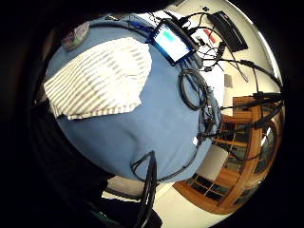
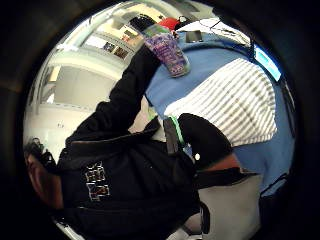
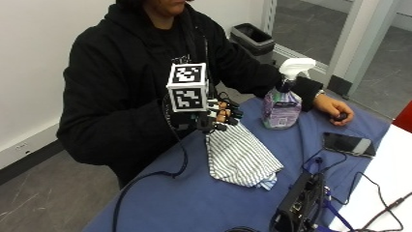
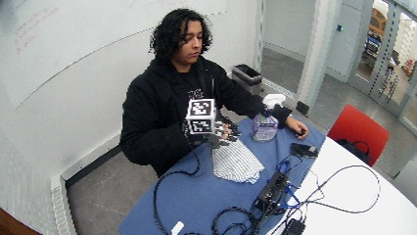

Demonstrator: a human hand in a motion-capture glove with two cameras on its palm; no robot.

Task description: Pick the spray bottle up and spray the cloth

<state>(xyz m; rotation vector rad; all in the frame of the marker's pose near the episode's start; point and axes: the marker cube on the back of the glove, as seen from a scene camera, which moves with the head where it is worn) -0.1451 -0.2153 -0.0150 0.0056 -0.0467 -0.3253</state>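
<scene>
A spray bottle (image 3: 281, 104) with a white trigger head and a purple label stands upright on the blue table (image 3: 193, 203), to the far side of the cloth. The striped cloth (image 3: 241, 154) lies crumpled on the table. My gloved right hand (image 3: 219, 116) hovers just above the cloth's near end, fingers loosely curled and holding nothing. It is well short of the bottle. Both palm views look down from a height on the cloth (image 1: 99, 78) lying flat, with the bottle (image 2: 170, 52) beyond it.
The bare left hand (image 3: 331, 108) rests on the table past the bottle, beside a small black object. A phone (image 3: 347, 143) lies flat nearby. A small screen (image 1: 172, 42) and coiled cables (image 1: 192, 88) occupy the table's far side. A bin (image 3: 253, 38) stands behind.
</scene>
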